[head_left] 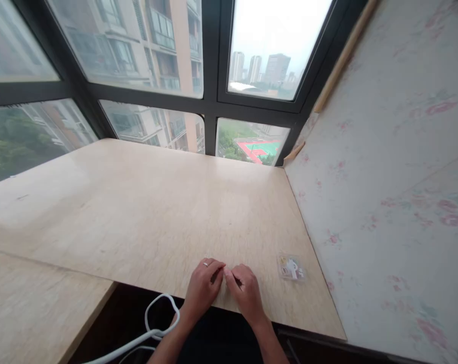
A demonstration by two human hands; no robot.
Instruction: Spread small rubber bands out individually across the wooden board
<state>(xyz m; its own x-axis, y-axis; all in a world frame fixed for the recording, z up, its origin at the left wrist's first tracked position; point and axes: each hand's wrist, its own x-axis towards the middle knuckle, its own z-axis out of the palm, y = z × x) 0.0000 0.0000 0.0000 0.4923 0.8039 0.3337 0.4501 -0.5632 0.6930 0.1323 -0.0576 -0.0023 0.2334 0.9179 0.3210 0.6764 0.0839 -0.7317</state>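
Observation:
Both of my hands are close together over the front part of the beige marble-patterned sill [153, 217]. My left hand [205, 283], with a ring on one finger, has its thumb and fingertips pinched together. Almost touching it, my right hand [245, 288] makes a similar pinch, with its fingers curled. Whatever lies between the fingertips is too small to make out. To the right of my right hand sits a small clear plastic box [290, 267] with white and other small pieces inside.
A white cable [162, 332] loops beside my left forearm, below the sill's front edge. Floral wallpaper [396, 202] covers the wall on the right. Dark-framed windows [211, 76] rise behind the sill. A peeling strip [295, 153] hangs at the far right corner.

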